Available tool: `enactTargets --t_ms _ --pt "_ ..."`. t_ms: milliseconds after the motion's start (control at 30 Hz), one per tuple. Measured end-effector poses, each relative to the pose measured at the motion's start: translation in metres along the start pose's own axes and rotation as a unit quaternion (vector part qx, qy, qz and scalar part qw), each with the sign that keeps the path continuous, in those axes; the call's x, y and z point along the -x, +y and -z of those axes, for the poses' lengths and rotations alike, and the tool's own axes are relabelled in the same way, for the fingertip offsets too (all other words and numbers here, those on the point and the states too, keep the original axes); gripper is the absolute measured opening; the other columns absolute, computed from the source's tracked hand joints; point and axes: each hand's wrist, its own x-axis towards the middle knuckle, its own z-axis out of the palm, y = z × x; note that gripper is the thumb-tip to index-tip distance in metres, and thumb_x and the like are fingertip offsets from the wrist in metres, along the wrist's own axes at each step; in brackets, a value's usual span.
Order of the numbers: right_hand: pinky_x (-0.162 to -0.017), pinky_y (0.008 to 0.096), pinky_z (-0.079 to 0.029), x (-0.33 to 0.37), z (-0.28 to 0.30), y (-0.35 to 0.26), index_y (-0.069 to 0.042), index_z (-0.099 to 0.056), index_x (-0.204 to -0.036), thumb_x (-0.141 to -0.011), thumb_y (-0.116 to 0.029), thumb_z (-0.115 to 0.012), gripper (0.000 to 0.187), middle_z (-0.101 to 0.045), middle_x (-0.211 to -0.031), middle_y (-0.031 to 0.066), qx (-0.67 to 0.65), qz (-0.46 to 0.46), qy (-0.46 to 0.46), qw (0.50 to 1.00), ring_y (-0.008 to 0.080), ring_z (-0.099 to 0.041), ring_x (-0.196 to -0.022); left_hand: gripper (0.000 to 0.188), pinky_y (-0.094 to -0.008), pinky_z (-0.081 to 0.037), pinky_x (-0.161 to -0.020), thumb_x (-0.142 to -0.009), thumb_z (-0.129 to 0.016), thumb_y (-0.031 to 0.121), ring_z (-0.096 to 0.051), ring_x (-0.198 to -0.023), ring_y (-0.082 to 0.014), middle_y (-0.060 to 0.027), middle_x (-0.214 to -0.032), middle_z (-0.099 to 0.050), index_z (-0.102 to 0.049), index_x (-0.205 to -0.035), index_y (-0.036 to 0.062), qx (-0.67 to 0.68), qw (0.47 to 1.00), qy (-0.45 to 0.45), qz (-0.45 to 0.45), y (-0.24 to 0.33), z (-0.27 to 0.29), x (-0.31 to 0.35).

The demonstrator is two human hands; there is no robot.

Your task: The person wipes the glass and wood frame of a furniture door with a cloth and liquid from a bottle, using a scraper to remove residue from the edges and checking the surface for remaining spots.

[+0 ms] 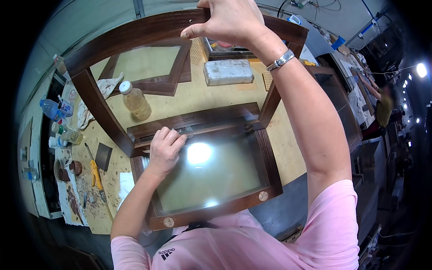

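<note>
A dark brown wooden frame (148, 29) stands raised at the far side of a glass-panelled wooden case (272, 166). My right hand (234, 20) grips the raised frame's top rail, the thumb on its near face. Low down, my left hand (165, 150) is closed, fingertips pinched against the rail where the two parts meet. Whatever those fingers hold is too small or hidden to make out. The glass panel (211, 168) reflects a bright lamp. Two round pale discs, one a left disc (168, 222), sit on the near rail.
A capped bottle (136, 102), a wrapped white block (228, 72) and another wooden frame (148, 85) lie beyond on the table. At left are a yellow-handled tool (95, 174), a dark flat piece (103, 156), a white cloth (87, 110) and bottles. Another person (384, 105) works far right.
</note>
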Motion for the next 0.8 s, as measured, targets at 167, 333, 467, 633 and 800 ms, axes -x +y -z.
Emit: enactTargets --t_ms 167,333,467,633,800 --pt "-0.087 0.0388 -0.056 -0.006 -0.013 0.008 -0.003 -0.074 -0.109 -0.069 -0.056 -0.079 0.066 -0.074 -0.1 0.0175 0.029 -0.01 0.038 0.999 0.0309 -0.071 -0.097 0.014 -0.0367 -0.043 -0.062 -0.07 -0.068 0.001 -0.052 -0.073 -0.0248 -0.0071 -0.076 -0.051 -0.066 -0.084 0.0027 -0.002 1.0 0.0 -0.011 -0.002 -0.004 -0.002" --pt "-0.086 0.039 -0.056 -0.002 -0.006 0.0 -0.003 -0.075 -0.107 -0.069 -0.056 -0.08 0.065 -0.074 -0.097 0.0176 0.006 0.001 0.022 1.0 0.0316 -0.071 -0.095 0.018 -0.0376 -0.043 -0.062 -0.067 -0.066 -0.004 -0.052 -0.071 -0.0264 -0.0084 -0.073 -0.053 -0.067 -0.084 0.0014 0.015 1.0 0.008 0.013 -0.003 -0.007 0.002" --pt "-0.083 0.0407 -0.055 -0.007 -0.01 0.007 -0.003 -0.074 -0.097 -0.069 -0.056 -0.079 0.06 -0.073 -0.092 0.0187 0.036 -0.004 0.021 0.999 0.0333 -0.071 -0.092 0.021 -0.0381 -0.045 -0.062 -0.066 -0.065 -0.005 -0.054 -0.072 -0.0273 -0.0086 -0.074 -0.054 -0.067 -0.085 0.0008 0.06 0.997 0.009 0.038 0.002 -0.012 -0.003" --pt "-0.08 0.0421 -0.055 -0.002 -0.009 -0.005 -0.004 -0.073 -0.089 -0.071 -0.056 -0.078 0.056 -0.072 -0.086 0.0188 0.032 0.03 0.028 0.999 0.0342 -0.07 -0.088 0.032 -0.038 -0.047 -0.062 -0.063 -0.064 -0.006 -0.055 -0.073 -0.0265 -0.008 -0.076 -0.055 -0.07 -0.093 0.0017 0.127 0.992 0.005 0.011 0.055 -0.04 -0.024" --pt "-0.081 0.0419 -0.055 -0.006 -0.018 -0.001 -0.003 -0.074 -0.089 -0.072 -0.057 -0.077 0.056 -0.072 -0.087 0.0188 0.029 0.05 0.034 0.998 0.0338 -0.07 -0.089 0.037 -0.0378 -0.046 -0.061 -0.06 -0.063 -0.006 -0.054 -0.071 -0.0268 -0.0081 -0.079 -0.058 -0.07 -0.095 0.0026 0.082 0.996 0.027 0.023 0.033 -0.005 -0.017"
